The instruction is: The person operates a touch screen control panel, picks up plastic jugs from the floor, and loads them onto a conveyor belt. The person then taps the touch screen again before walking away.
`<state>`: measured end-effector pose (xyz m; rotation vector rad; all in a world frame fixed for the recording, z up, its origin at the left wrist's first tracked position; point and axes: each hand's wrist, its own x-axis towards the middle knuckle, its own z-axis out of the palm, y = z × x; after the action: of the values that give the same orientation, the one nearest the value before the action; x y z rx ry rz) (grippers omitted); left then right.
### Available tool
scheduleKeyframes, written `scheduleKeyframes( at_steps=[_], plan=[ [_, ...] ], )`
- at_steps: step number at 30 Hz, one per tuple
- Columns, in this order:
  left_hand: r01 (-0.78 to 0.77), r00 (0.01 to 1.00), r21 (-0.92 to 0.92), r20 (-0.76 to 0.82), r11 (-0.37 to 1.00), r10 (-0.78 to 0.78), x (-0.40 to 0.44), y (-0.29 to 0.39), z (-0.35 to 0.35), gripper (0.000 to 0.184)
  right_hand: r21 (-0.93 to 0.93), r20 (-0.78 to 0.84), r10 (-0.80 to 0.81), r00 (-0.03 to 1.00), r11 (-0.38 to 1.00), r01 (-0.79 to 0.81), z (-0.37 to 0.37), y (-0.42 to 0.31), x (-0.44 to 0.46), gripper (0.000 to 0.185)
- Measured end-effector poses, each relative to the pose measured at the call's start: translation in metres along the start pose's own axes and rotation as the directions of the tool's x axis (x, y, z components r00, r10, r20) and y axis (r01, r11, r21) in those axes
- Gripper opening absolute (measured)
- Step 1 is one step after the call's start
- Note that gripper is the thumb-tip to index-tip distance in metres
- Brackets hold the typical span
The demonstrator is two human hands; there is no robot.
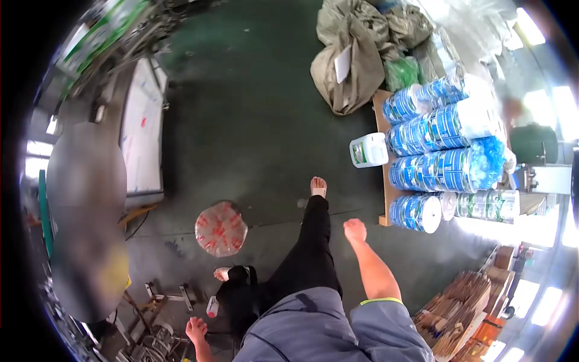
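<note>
My left hand hangs at the lower left, fingers loosely curled and partly apart, with nothing seen in it. A small white and red bottle stands on the floor close by. On the right, my right hand is held out over the floor, its fingers curled into a loose fist with nothing visible in it. A round clear bag with red marks lies on the floor left of my legs. Further right, rolls of blue printed film lie on a wooden pallet, and a white jug is beside them.
Large beige sacks and a green bag lie at the top right. Stacked cardboard is at the lower right. A machine with a white panel stands on the left, and metal parts are at the lower left.
</note>
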<state>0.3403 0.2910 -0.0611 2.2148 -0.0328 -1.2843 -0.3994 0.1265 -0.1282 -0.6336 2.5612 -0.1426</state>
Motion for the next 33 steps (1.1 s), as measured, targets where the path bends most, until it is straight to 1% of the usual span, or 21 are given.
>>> scheduleKeyframes(
  at_steps=[1,3,4,5,8,10,11,12,14,16,18,19,20,21,22,24,26,28,30,32,33],
  plan=[
    [-0.033,0.999,0.000,0.024,0.999,0.033,-0.008,0.001,0.030,0.030,-0.072,0.067,0.062,0.996,0.996,-0.057,-0.020,-0.006,0.050,0.031],
    [-0.103,0.995,0.220,0.033,0.970,0.098,-0.031,0.009,0.094,0.031,0.002,0.012,0.122,0.992,0.993,-0.122,-0.014,0.011,0.164,0.042],
    [-0.204,0.974,0.204,0.138,0.958,0.178,-0.033,-0.002,0.117,0.033,0.054,-0.012,0.146,0.989,0.988,-0.145,-0.013,0.019,0.224,0.049],
    [-0.418,0.899,0.530,0.122,0.738,0.421,-0.036,-0.012,0.145,0.033,0.054,0.004,0.154,0.988,0.987,-0.154,-0.011,0.022,0.283,0.049],
    [-0.387,0.922,0.721,0.294,0.575,0.251,-0.086,0.024,0.244,0.032,-0.020,-0.032,0.061,0.998,0.998,-0.061,-0.002,0.033,0.439,0.070],
    [-0.469,0.883,0.873,0.464,0.135,0.066,-0.117,0.074,0.319,0.033,-0.053,-0.104,0.065,0.993,0.996,-0.070,0.009,0.047,0.546,0.072],
    [-0.350,0.935,0.876,0.350,0.332,0.061,-0.143,0.098,0.383,0.044,-0.079,-0.171,0.092,0.981,0.991,-0.107,0.009,0.045,0.583,0.075],
    [-0.259,0.964,0.709,0.232,0.656,0.130,-0.142,0.090,0.400,0.031,-0.035,-0.252,0.080,0.964,0.995,-0.091,0.022,0.063,0.630,0.072],
    [-0.205,0.978,0.707,0.175,0.676,0.113,-0.158,0.120,0.462,0.030,-0.020,-0.136,0.065,0.989,0.997,-0.068,0.037,0.092,0.694,0.070],
    [-0.127,0.991,0.718,0.058,0.684,0.123,-0.162,0.123,0.487,0.029,-0.049,-0.047,0.012,0.999,0.999,-0.014,0.051,0.116,0.735,0.046],
    [-0.155,0.988,0.724,0.124,0.672,0.095,-0.167,0.129,0.497,0.037,0.032,0.109,0.050,0.993,0.998,-0.054,0.034,0.113,0.736,0.043],
    [-0.141,0.990,0.727,0.113,0.672,0.086,-0.171,0.120,0.492,0.038,0.094,0.145,-0.044,0.988,0.995,0.031,0.043,0.131,0.742,0.039],
    [-0.134,0.991,0.722,0.107,0.679,0.082,-0.177,0.122,0.497,0.038,0.060,0.264,0.015,0.964,0.998,-0.032,0.036,0.111,0.727,0.034],
    [-0.115,0.993,0.746,0.101,0.655,0.060,-0.182,0.122,0.496,0.035,-0.143,0.234,-0.114,0.965,0.978,0.150,0.067,0.144,0.741,0.047],
    [-0.068,0.998,0.787,0.060,0.613,0.034,-0.189,0.122,0.491,0.032,-0.283,0.207,-0.043,0.977,0.954,0.102,0.071,0.106,0.709,0.060],
    [-0.034,0.999,0.786,0.005,0.617,0.048,-0.208,0.125,0.479,0.030,-0.156,0.075,-0.145,0.987,0.975,0.155,0.106,0.076,0.656,0.061],
    [-0.120,0.985,0.758,0.012,0.641,0.170,-0.227,0.130,0.451,0.028,-0.043,0.223,-0.141,0.965,0.987,0.155,0.079,0.010,0.597,0.055],
    [-0.047,0.981,0.556,-0.132,0.830,0.144,-0.256,0.119,0.424,0.026,-0.121,0.293,-0.229,0.928,0.954,0.274,0.063,-0.002,0.548,0.056],
    [-0.063,0.985,0.579,-0.094,0.813,0.143,-0.262,0.084,0.377,0.026,-0.237,0.329,-0.353,0.876,0.867,0.438,0.060,-0.026,0.477,0.059],
    [-0.323,0.913,0.684,0.044,0.654,0.405,-0.280,0.084,0.356,0.029,-0.179,0.508,-0.284,0.814,0.889,0.422,0.008,-0.109,0.348,0.062],
    [-0.228,0.958,0.591,-0.005,0.774,0.286,-0.298,0.094,0.348,0.032,-0.211,0.511,-0.375,0.774,0.818,0.535,0.000,-0.116,0.299,0.062]
  ],
)
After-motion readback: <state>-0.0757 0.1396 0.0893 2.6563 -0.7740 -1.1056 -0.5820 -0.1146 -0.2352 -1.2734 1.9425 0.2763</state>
